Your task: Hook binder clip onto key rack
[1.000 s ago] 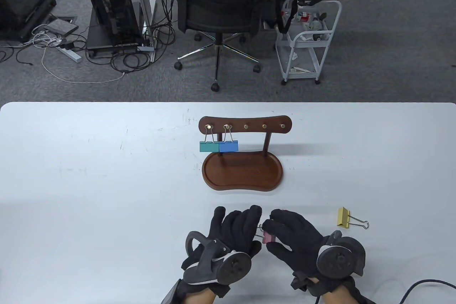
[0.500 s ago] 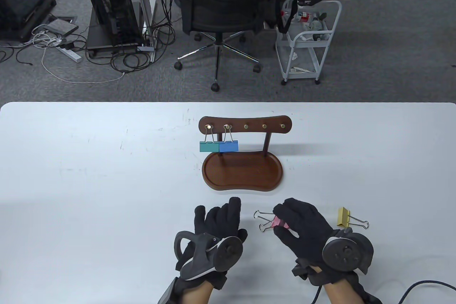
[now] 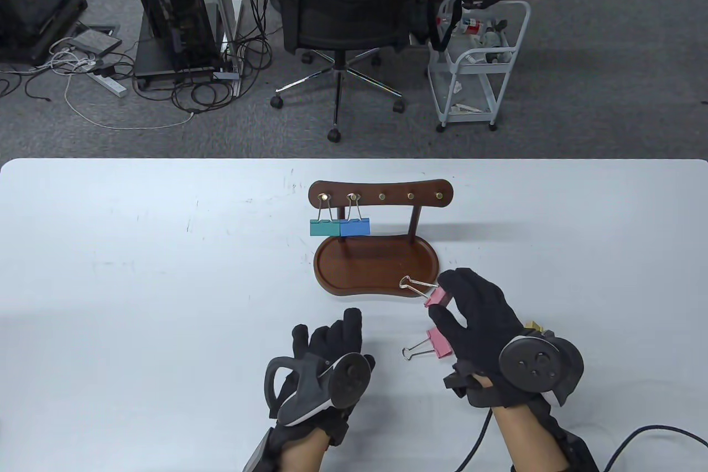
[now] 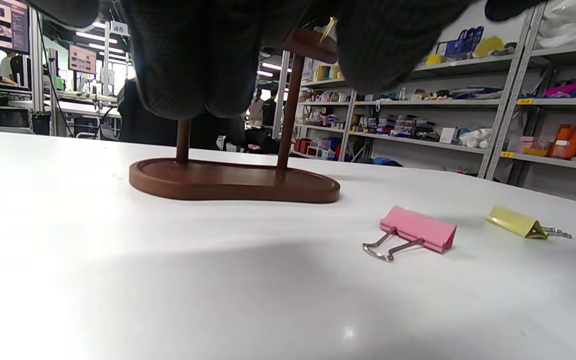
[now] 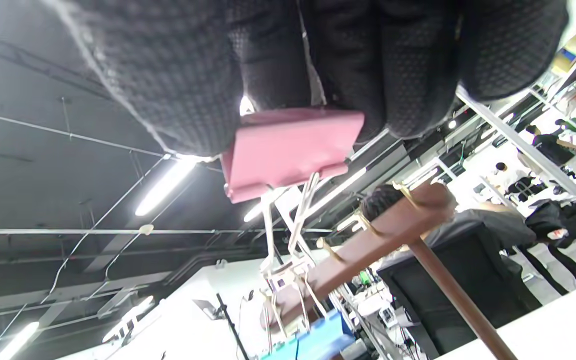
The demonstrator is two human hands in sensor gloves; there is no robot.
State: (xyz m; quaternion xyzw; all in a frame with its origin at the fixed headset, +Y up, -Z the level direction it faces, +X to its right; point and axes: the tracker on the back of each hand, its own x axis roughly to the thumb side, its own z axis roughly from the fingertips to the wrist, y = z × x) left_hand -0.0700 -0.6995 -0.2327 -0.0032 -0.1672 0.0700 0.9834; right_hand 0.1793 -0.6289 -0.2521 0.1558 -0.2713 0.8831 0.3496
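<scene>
- While the right hand (image 3: 475, 309) pinches the pink binder clip (image 3: 436, 297) at lower centre-right, wire loops may miss the key rack (image 3: 381, 196) hooks.
- Left hand (image 3: 326, 347) rests relaxed, holding nothing.

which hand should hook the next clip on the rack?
Right. The right hand already pinches a pink binder clip, wire loops toward the key rack, which has three free pegs. The left hand holds nothing, farther back.

pink binder clip (image 3: 436, 297) held above the table, wire handles toward the brown wooden key rack (image 3: 380, 196), which carries teal and blue clips.
</scene>
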